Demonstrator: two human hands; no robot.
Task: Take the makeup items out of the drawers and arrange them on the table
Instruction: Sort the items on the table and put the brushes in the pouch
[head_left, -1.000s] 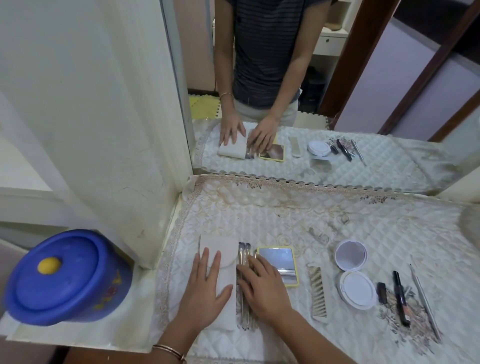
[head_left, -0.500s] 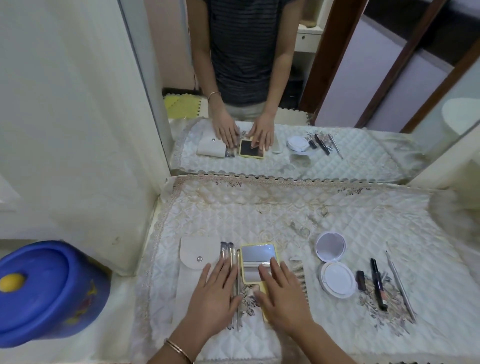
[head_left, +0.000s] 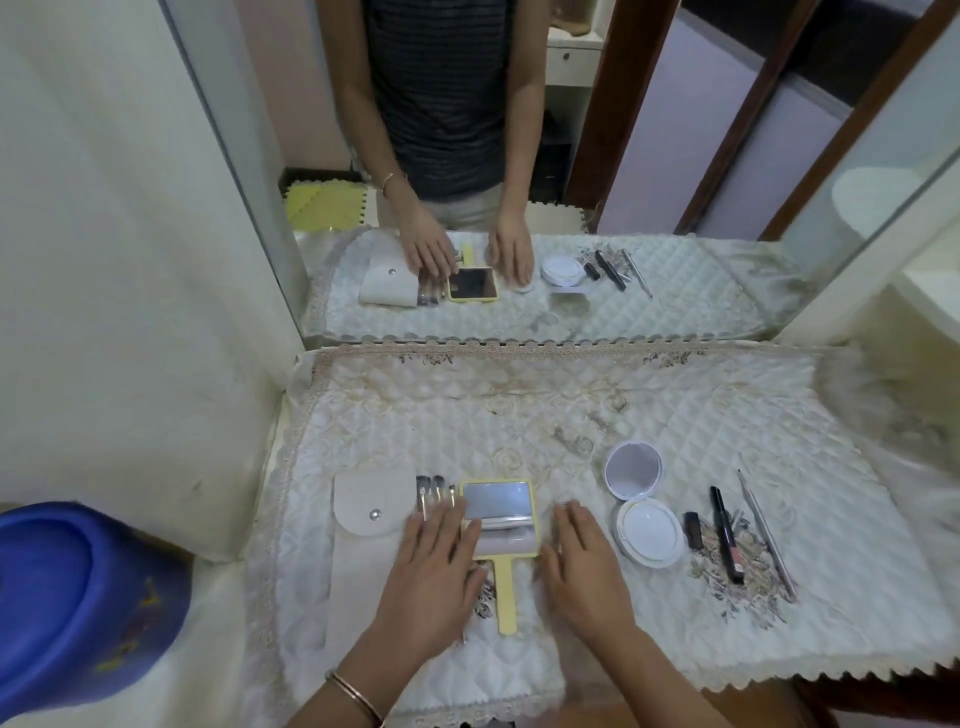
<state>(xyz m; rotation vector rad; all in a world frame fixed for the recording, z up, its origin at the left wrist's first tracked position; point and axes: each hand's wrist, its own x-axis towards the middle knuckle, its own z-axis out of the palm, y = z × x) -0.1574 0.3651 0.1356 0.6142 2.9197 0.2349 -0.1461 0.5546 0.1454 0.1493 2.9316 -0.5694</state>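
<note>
On the quilted cloth (head_left: 519, 410) lie a beige snap pouch (head_left: 363, 512), several makeup brushes (head_left: 432, 492) and a yellow hand mirror (head_left: 500, 506), side by side. My left hand (head_left: 439, 571) rests flat on the brush handles, fingers spread, touching the mirror's left edge. My right hand (head_left: 582, 564) lies flat just right of the mirror; the comb is hidden under it. Further right sit an open white compact (head_left: 649, 527), a small dark tube (head_left: 692, 530), a black wand (head_left: 724, 540) and thin metal tools (head_left: 769, 530).
A blue lidded bin (head_left: 78, 613) stands low at the left. A white panel (head_left: 130, 260) walls the left side. A wall mirror (head_left: 649, 156) rises behind the cloth. The cloth's scalloped front edge (head_left: 831, 675) runs along the lower right.
My left hand slid from the pouch onto the brushes. My right hand went from the brushes across the mirror to its right, covering the comb. The mirror's handle now shows.
</note>
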